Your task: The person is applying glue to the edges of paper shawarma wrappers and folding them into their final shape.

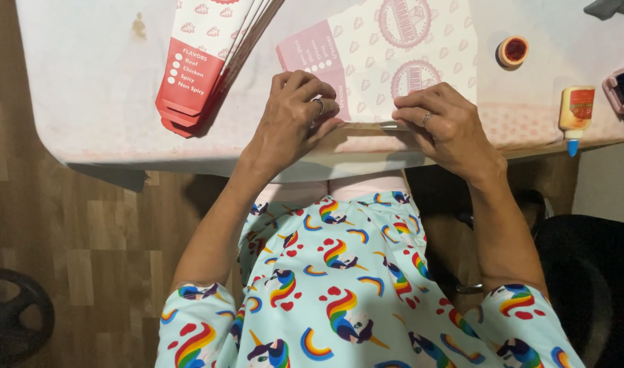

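Flat paper box blank (pixel 400 54), white with a pale pink pattern of small shapes and 2 round pink emblems, lies on the table (pixel 87 82) directly under and beyond my fingers. Its long axis runs away from me and leans a little to the right, with a solid pink panel at the corner just beyond my left fingers. Its near edge runs crosswise between both hands.

My left hand (pixel 295 112) presses down on the near-left corner of the blank, fingers (pixel 312 85) curled and clenched onto the paper, a ring on 1 of them. My right hand (pixel 445 119) pinches the near edge just to the right, fingertips (pixel 404 112) flat on the fold line, also wearing a ring. The 2 hands sit near each other but apart.

Left of my left fingers lies a stack of folded red and white blanks (pixel 203 61), fanned and pointing toward me. Right of my right fingers stand a small round orange cap (pixel 513 51) and, farther right, a glue bottle (pixel 576 112) lying with its blue tip toward me.
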